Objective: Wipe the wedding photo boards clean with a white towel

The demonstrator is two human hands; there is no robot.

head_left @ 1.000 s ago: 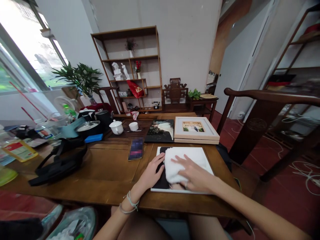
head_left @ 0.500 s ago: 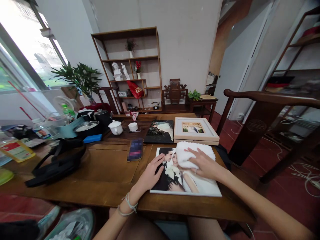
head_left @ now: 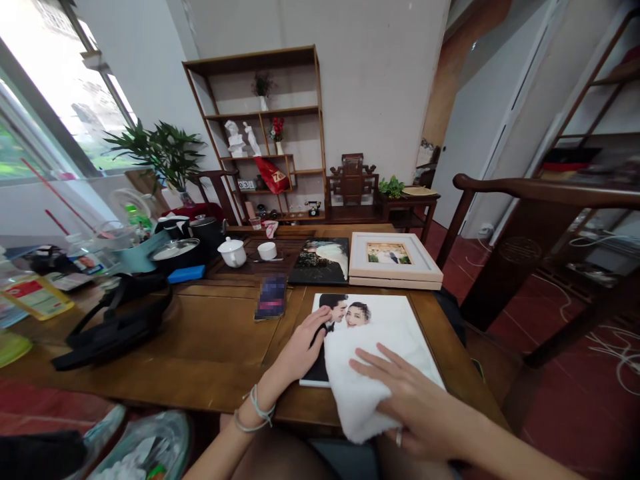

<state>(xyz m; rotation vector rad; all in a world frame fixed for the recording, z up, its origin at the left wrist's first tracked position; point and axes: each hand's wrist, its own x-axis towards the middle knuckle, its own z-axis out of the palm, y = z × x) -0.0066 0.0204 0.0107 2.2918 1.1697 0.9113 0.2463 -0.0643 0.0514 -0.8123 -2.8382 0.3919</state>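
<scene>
Sitting at wide wooden table [head_left: 215, 340], looking down along it. Working on large wedding photo panel [head_left: 385, 317], lying flat on near right part of table, close to front edge. Passing over black bag [head_left: 115, 320], slumped well apart on the left side. Noting white framed photo [head_left: 395, 257] lying just beyond panel, touching or nearly touching its far edge, cannot tell which. Pressing white cloth [head_left: 357, 387] onto panel's lower half, hiding lower part of the pictured couple, cloth's near end hanging past table edge. Noting dark photo print [head_left: 323, 260] lying just left of framed photo. Spreading right hand [head_left: 407, 400] wide and flat on cloth, palm down, fingers splayed, gripping nothing. Bracing left hand [head_left: 303, 347] on panel's left edge, fingers open and flat. Noting phone [head_left: 271, 298] lying flat near left hand.
</scene>
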